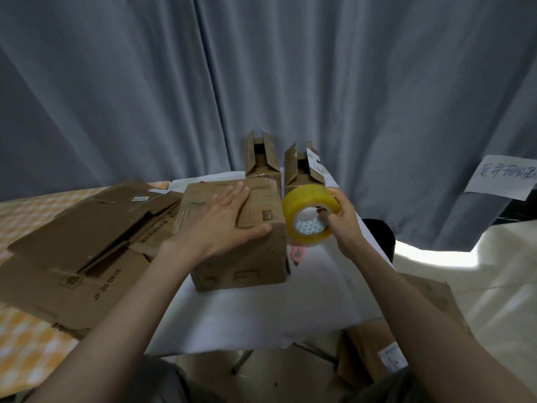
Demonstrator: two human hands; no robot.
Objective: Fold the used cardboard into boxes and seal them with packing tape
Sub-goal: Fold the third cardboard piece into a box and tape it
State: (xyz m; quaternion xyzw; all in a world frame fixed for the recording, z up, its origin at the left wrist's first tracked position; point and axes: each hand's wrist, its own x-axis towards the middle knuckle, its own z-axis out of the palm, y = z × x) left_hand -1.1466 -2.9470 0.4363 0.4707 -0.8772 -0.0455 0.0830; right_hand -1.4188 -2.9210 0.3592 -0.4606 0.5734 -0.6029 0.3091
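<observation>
A folded cardboard box sits on the white tabletop, its top flaps closed. The left hand lies flat on the top of the box, fingers straight and spread, thumb along the near edge, pressing down without gripping. The right hand holds a roll of yellow packing tape upright just beside the box's right side, fingers curled into the core and thumb over the outer rim. A small pink cutter lies on the tabletop under the roll. Flattened cardboard is stacked to the left, touching the box. Two open boxes stand behind, against a grey curtain
</observation>
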